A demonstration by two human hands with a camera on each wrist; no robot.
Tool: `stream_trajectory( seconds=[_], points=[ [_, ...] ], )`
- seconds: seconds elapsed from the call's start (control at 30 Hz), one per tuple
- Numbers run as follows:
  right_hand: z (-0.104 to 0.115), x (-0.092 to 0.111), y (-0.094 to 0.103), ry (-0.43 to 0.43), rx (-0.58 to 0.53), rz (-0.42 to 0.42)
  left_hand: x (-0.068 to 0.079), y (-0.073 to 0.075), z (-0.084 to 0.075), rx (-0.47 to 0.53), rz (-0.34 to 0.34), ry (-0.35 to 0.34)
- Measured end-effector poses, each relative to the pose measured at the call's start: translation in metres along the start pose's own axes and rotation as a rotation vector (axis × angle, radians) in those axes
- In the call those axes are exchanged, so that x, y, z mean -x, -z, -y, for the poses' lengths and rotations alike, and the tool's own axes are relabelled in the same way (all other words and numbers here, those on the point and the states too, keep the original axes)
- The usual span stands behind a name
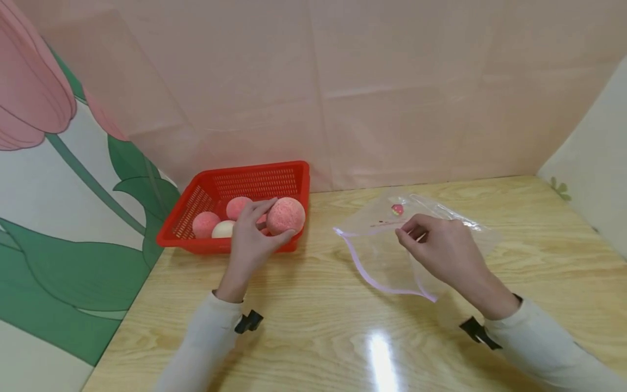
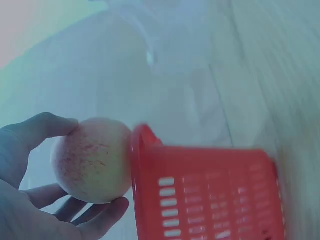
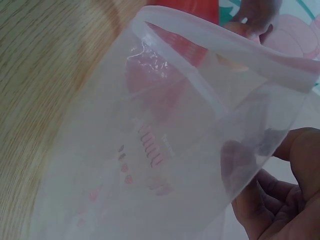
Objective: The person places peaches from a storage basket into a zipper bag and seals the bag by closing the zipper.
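In the head view my left hand (image 1: 252,233) grips a round, mottled pink ball (image 1: 286,216) between thumb and fingers, at the front right rim of a red plastic basket (image 1: 196,246). From the left wrist the same ball (image 2: 92,162) looks peach-like, pale with red streaks. Over the table to the right, my right hand (image 1: 446,247) pinches the edge of a clear zip bag (image 1: 382,256) with a lilac zip strip. The bag's mouth gapes towards the left and front. Small pink prints show on the bag (image 3: 150,145) in the right wrist view.
Inside the basket lie more pink balls (image 1: 206,224) and a cream one (image 1: 223,229); my left hand partly hides the contents. A pinkish sheet (image 1: 392,109) covers the wall behind the wooden table (image 1: 318,326). On the left stands a tulip-printed panel (image 1: 63,272).
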State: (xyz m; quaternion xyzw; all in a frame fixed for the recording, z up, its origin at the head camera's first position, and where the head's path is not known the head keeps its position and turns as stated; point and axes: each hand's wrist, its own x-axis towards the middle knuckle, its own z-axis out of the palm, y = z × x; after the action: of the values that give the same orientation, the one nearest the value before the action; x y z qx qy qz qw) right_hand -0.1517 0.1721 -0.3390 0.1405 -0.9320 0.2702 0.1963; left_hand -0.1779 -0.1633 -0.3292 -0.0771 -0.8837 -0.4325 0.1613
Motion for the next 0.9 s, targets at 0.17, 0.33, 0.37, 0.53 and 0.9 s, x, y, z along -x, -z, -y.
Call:
stream_trajectory(
  seconds=[0.17,0.33,0.37,0.53,0.9],
  points=[
    [0.001,0.001,-0.002,-0.001,-0.004,0.015,0.013,-0.003,-0.007,-0.034,0.031,0.014],
    [0.001,0.004,-0.005,0.002,-0.002,-0.001,0.023,-0.008,-0.012,-0.044,0.046,-0.057],
    [0.001,0.004,-0.006,0.001,-0.002,-0.003,0.025,-0.009,-0.012,-0.042,0.049,-0.071],
    [0.003,0.004,-0.008,-0.001,-0.01,0.008,0.031,-0.019,-0.014,-0.02,0.072,-0.111],
    [-0.001,0.004,-0.01,0.05,0.004,0.0,0.039,-0.041,-0.023,-0.015,0.149,-0.175]
  ],
)
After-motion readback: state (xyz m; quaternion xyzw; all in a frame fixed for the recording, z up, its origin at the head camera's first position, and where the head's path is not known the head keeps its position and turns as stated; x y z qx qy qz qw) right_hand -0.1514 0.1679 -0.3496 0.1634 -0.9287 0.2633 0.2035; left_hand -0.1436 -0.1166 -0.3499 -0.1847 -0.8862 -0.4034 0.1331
